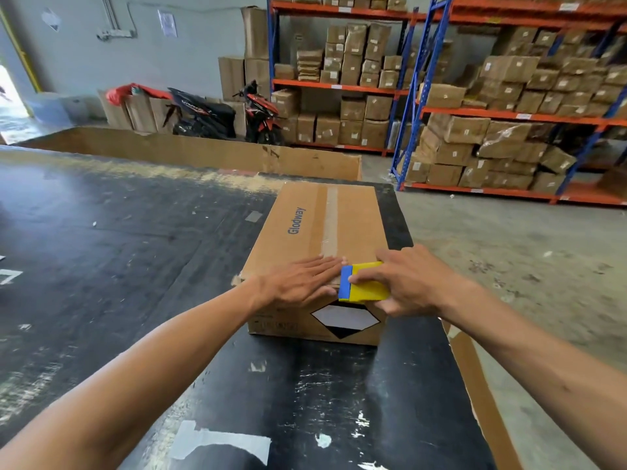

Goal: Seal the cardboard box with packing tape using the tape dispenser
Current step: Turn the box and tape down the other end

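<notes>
A brown cardboard box [295,228] printed "Glodway" lies closed on the black table [135,232], with a strip of clear tape [329,218] running along its top seam. My left hand [298,283] lies flat, fingers together, on the near end of the box top beside the seam. My right hand [410,283] grips a yellow and blue tape dispenser [364,283] at the box's near top edge, over the seam. A black and white diamond label [342,320] shows on the near face below the dispenser.
A long flattened cardboard sheet [190,150] stands along the table's far edge. Another cardboard piece [475,378] hangs off the right side. Orange and blue shelving [509,117] full of boxes fills the back right. Two motorbikes [224,113] are parked by the wall.
</notes>
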Demonstrator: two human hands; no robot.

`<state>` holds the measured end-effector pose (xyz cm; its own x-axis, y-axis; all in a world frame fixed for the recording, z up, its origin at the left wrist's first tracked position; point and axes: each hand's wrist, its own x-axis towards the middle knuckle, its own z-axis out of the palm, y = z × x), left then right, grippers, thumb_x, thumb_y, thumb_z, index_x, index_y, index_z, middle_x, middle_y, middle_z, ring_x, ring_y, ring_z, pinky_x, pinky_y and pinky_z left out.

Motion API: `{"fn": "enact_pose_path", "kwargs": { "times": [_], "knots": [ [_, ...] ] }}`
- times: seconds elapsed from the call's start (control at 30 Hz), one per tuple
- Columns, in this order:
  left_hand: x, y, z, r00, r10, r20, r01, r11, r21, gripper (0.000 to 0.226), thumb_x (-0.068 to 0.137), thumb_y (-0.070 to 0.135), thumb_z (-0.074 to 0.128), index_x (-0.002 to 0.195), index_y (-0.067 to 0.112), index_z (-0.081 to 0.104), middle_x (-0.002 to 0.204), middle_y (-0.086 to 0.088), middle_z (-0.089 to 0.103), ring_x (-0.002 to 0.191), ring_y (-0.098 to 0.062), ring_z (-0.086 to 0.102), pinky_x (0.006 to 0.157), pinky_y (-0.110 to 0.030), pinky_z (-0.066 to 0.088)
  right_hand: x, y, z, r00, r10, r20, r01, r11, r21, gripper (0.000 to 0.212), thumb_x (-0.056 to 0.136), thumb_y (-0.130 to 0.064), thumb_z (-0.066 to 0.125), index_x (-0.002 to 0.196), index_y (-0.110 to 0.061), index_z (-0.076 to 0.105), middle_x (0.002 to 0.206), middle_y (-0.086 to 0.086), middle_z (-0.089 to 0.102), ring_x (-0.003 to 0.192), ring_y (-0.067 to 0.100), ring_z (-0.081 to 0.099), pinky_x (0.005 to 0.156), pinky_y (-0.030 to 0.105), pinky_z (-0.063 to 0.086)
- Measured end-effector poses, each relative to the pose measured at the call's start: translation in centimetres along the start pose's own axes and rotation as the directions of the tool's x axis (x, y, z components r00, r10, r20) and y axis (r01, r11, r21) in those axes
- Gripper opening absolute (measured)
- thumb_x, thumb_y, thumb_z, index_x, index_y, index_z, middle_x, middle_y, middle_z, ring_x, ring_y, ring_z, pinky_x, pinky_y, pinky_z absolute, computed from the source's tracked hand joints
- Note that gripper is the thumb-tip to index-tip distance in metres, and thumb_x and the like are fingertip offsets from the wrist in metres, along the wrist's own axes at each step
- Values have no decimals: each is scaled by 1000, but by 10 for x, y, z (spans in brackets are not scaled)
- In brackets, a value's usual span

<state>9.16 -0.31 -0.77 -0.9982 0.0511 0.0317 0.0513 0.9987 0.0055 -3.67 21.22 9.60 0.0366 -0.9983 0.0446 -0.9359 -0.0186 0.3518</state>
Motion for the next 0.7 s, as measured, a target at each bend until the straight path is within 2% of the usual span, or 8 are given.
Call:
{"fn": "enact_pose_path", "kwargs": {
  "times": [0.17, 0.23, 0.37, 0.43, 0.5, 0.57, 0.63, 0.7],
  "knots": [
    [0, 0, 1, 1000, -17, 10, 17, 1000, -4, 85, 93, 68, -6, 159, 15, 1, 166, -2, 1, 153, -12, -1, 125, -31, 2, -9, 6, 14, 998, -24, -62, 24, 1000, -3, 55, 87, -55, 55, 141, -53, 43, 105, 3, 56, 83, 26, 62, 63, 29, 32],
    [0, 0, 0, 1000, -25, 3, 25, 1000, 6, 78, 98, 64, 3, 159, 15, 1, 166, -2, 1, 152, -11, -1, 125, -30, 2, -11, 10, 17, 996, -34, -77, 35, 999, 15, 57, 85, -56, 57, 140, -53, 44, 103, 4, 57, 81, 28, 63, 62, 29, 33],
    [-2, 1, -3, 999, -50, 4, 50, 999, 0, 64, 107, 48, 21, 159, 17, 0, 165, 1, -2, 149, -6, -5, 114, -13, -16, -25, 24, 20, 995, -56, -78, 57, 998, 19, 63, 84, -56, 61, 143, -54, 40, 99, 2, 55, 74, 25, 59, 54, 25, 25],
    [-2, 1, -4, 999, -52, 2, 52, 999, -5, 63, 108, 47, 22, 159, 17, -1, 164, 3, -4, 148, -5, -7, 108, -8, -20, -38, 37, 22, 992, -60, -109, 63, 998, 23, 62, 77, -54, 66, 137, -51, 50, 87, 1, 56, 60, 22, 55, 48, 21, 19],
    [-2, 2, -3, 999, -46, -8, 46, 999, -6, 62, 108, 46, 23, 158, 17, -1, 163, 3, -4, 148, -5, -7, 111, -10, -19, -51, 48, 26, 993, -23, -112, 31, 997, 71, 60, 72, -55, 65, 131, -49, 55, 78, 0, 55, 50, 21, 50, 44, 21, 25],
    [-2, 1, -2, 999, -34, -1, 34, 999, 7, 63, 108, 47, 21, 158, 17, -1, 164, 1, -3, 150, -7, -6, 120, -20, -10, -57, 51, 35, 993, -17, -120, 29, 994, 105, 59, 72, -56, 60, 130, -48, 55, 76, 1, 54, 46, 20, 48, 41, 23, 29],
    [-3, 1, -1, 1000, -21, -2, 21, 1000, 16, 63, 107, 49, 18, 159, 17, -1, 166, -1, 0, 152, -9, -3, 125, -30, 2, -55, 48, 38, 993, -22, -112, 36, 991, 127, 59, 69, -53, 65, 126, -45, 56, 75, 2, 55, 42, 20, 47, 41, 22, 27],
    [-3, 2, -1, 1000, -25, -6, 25, 999, 26, 65, 106, 53, 15, 159, 18, -1, 166, -2, 3, 152, -10, 1, 125, -31, 3, -53, 46, 39, 992, -18, -128, 31, 994, 104, 61, 65, -48, 75, 123, -43, 61, 74, 2, 56, 40, 20, 47, 41, 21, 26]
  ]
}}
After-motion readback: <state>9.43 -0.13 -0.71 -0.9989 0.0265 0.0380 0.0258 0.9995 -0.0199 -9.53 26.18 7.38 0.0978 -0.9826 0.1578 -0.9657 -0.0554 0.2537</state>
